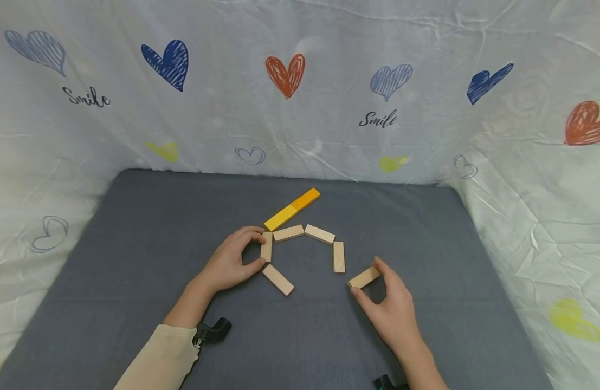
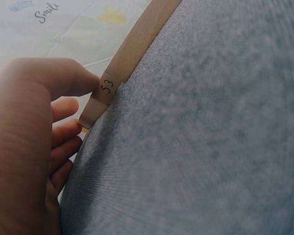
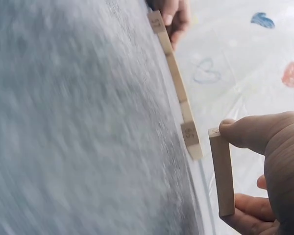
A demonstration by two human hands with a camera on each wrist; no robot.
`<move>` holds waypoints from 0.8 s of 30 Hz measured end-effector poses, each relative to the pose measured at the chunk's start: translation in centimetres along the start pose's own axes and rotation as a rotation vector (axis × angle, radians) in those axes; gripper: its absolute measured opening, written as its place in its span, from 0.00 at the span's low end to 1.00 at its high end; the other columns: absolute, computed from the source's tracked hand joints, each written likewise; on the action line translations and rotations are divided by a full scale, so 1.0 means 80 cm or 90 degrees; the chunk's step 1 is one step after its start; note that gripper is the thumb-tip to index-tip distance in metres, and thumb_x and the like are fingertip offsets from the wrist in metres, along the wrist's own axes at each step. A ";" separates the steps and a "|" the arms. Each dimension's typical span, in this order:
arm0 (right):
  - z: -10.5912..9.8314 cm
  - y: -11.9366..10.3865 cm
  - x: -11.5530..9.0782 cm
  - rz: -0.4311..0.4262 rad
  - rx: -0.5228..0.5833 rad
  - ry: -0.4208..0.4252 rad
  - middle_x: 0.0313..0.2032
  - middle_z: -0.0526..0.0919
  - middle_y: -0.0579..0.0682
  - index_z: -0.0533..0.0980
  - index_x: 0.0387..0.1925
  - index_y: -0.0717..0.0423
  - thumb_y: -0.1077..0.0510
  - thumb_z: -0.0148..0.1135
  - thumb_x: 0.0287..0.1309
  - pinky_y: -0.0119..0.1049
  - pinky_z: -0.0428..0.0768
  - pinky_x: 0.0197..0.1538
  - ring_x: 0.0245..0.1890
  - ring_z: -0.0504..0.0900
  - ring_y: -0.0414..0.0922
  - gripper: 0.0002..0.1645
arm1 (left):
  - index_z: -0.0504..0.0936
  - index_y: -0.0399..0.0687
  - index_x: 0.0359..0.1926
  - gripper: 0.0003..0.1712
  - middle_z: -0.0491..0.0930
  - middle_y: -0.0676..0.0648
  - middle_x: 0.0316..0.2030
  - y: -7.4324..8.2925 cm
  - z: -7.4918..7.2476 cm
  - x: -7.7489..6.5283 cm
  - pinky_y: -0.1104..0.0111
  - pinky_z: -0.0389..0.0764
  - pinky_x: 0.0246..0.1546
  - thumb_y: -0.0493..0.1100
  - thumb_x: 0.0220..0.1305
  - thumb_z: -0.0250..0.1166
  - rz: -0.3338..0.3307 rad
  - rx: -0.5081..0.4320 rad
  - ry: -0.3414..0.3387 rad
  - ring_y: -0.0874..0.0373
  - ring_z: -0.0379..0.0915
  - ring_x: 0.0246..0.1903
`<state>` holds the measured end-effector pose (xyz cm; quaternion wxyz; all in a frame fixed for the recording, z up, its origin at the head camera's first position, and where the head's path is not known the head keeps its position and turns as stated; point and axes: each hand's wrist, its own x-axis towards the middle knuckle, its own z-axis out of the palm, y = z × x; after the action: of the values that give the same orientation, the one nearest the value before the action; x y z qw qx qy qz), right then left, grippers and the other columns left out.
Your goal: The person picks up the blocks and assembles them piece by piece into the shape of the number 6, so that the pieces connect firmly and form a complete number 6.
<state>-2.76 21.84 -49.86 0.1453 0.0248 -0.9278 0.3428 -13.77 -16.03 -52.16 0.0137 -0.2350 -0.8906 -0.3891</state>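
Note:
My left hand pinches a plain wooden block by its two ends, thumb at the near end and fingertips at the far one. In the left wrist view, the thumb touches a block end marked 53. To the right, my right hand holds another wooden block lengthwise between thumb and finger. That block appears apart from the others in the right wrist view. Between the hands, two slanted wooden blocks and an upright-pointing one form an arch lying on the cloth.
Just below the left hand's block lies a slanted wooden block. Behind the arch, a yellow block and an orange block lie end to end. Grey cloth covers the table, and a white sheet with printed hearts hangs behind it.

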 end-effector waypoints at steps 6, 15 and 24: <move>0.007 -0.014 -0.006 -0.011 0.010 -0.010 0.67 0.81 0.64 0.72 0.73 0.67 0.57 0.89 0.51 0.65 0.78 0.67 0.68 0.80 0.64 0.52 | 0.82 0.54 0.60 0.22 0.75 0.47 0.73 0.000 0.001 0.000 0.40 0.68 0.75 0.44 0.67 0.78 -0.003 -0.001 0.001 0.42 0.68 0.75; 0.020 -0.033 -0.013 0.001 0.049 -0.049 0.69 0.80 0.63 0.71 0.75 0.65 0.55 0.90 0.52 0.65 0.75 0.71 0.72 0.77 0.63 0.54 | 0.82 0.54 0.59 0.22 0.75 0.47 0.73 -0.001 0.002 0.001 0.40 0.68 0.75 0.44 0.68 0.78 -0.007 0.000 0.000 0.42 0.68 0.75; 0.033 -0.047 -0.018 -0.007 0.066 -0.053 0.68 0.81 0.62 0.72 0.74 0.65 0.54 0.91 0.50 0.62 0.77 0.71 0.70 0.79 0.61 0.54 | 0.81 0.54 0.60 0.22 0.74 0.48 0.73 -0.003 0.001 0.000 0.41 0.67 0.75 0.46 0.68 0.77 -0.010 -0.001 -0.006 0.43 0.67 0.75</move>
<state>-1.47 17.16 -49.82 0.1074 0.0518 -0.9137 0.3885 -13.87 -16.06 -52.37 0.0063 -0.2295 -0.8922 -0.3889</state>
